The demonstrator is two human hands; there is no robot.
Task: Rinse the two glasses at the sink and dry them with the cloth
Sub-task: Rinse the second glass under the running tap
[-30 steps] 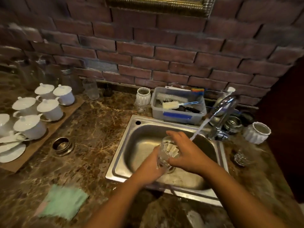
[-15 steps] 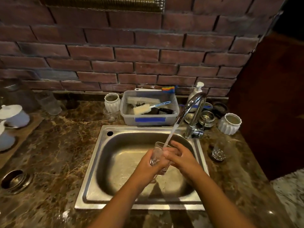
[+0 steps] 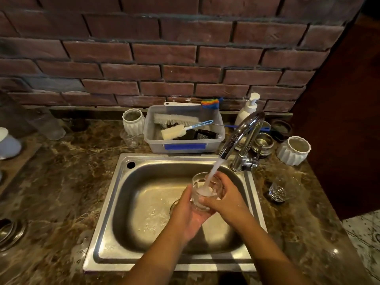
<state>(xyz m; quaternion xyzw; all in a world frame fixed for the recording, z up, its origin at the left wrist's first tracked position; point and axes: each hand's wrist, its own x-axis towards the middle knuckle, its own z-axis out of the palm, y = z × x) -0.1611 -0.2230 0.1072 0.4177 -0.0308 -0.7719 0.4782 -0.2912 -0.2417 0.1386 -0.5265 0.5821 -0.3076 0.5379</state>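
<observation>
A clear glass (image 3: 203, 186) is held upright over the steel sink (image 3: 115, 202), under the running tap (image 3: 240, 132). Water streams into it and foams inside. My left hand (image 3: 185, 212) cups the glass from below and the left. My right hand (image 3: 224, 196) wraps its right side, thumb across the front. A second clear glass (image 3: 277, 190) stands on the marble counter to the right of the sink. The cloth is out of view.
Behind the sink sit a plastic tub of brushes (image 3: 183, 130), a small glass (image 3: 129, 138), two white ribbed pots (image 3: 133, 120) (image 3: 294, 150), a soap pump (image 3: 247, 108) and metal bowls (image 3: 263, 144). White cups (image 3: 8, 142) stand far left. A brick wall rises behind; a dark panel is at right.
The view has swung right and closer to the sink, so the green cloth and most cups have left the frame. The glass has been raised into the stream and is filling.
</observation>
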